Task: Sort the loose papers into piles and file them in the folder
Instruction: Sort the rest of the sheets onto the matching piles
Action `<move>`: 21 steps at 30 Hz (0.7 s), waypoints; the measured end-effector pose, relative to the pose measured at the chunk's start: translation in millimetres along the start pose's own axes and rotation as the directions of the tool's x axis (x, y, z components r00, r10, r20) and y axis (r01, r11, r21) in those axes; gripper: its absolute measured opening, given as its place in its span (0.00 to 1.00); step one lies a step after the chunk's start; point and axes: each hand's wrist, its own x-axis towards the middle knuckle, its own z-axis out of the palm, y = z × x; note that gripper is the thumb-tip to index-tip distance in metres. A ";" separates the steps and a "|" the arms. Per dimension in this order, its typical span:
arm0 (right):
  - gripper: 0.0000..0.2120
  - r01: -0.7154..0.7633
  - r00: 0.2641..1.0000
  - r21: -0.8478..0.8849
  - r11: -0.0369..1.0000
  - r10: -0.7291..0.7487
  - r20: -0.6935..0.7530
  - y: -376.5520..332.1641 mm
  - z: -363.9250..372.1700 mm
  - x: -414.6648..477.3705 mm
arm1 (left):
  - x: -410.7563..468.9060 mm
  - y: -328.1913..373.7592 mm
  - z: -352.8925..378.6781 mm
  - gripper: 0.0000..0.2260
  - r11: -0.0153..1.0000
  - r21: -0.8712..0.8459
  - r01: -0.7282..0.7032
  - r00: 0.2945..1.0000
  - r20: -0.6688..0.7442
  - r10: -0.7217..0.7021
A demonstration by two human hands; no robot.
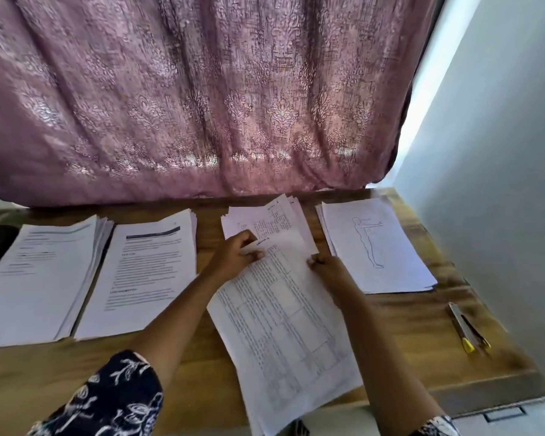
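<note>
As sorting is the step in hand, one loose sheet [283,247] is held.
The left hand [238,251] pinches its corner, the right hand [326,270] its edge, just left of the figure-drawing pile [375,247]; next it likely needs a matching pile.

Daylight pushes through the pink curtain [202,105], speckling its weave, and a blown-out white strip burns along its right edge. Indoors it's soft and rather dim; the papers [283,309] cast only thin shadows on the wooden table [406,325]. Wide-angle bend curves the table edge and the grey wall [501,152]. Print is smeared, unreadable throughout.
</note>
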 end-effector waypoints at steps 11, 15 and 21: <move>0.17 0.064 0.995 -0.238 0.969 -0.043 0.091 20.6 31.8 -11.4 | 15.7 -20.7 18.2 0.17 0.965 0.216 0.147 0.980 0.098 -0.171; 0.18 0.186 0.974 -0.405 0.895 -0.222 -0.045 13.0 22.2 21.4 | 34.2 -21.3 25.8 0.22 0.945 0.308 0.109 0.985 -0.159 -0.062; 0.12 0.440 0.891 -0.492 0.752 -0.433 0.134 -22.6 17.1 118.3 | 105.0 -22.0 45.4 0.16 0.863 0.505 0.025 0.951 -0.279 0.135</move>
